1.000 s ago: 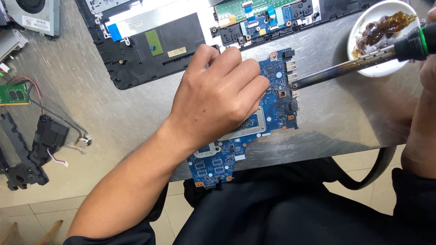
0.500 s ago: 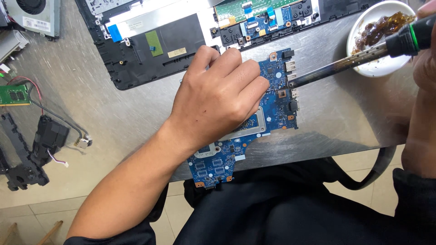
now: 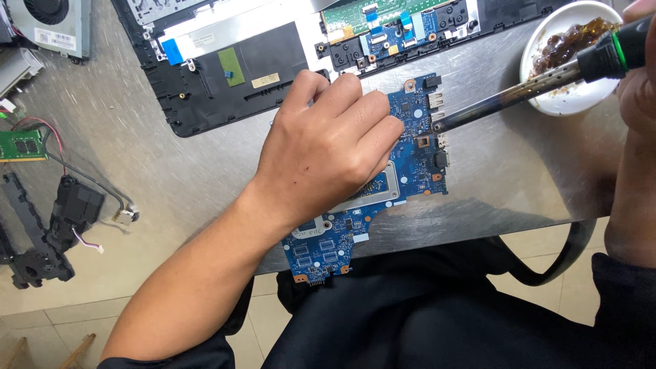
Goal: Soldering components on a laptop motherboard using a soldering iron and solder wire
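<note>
Labels only here, no packages, signs or screens anywhere

The fan unit in the top left corner has a white rectangular sticker with dark print along its lower edge. On the opened black laptop base at the top there's a small olive-green rectangular label with a tiny blue square in it, a small pale cream label just to its right, and a blue tab near the left end of the silvery strip.
</note>
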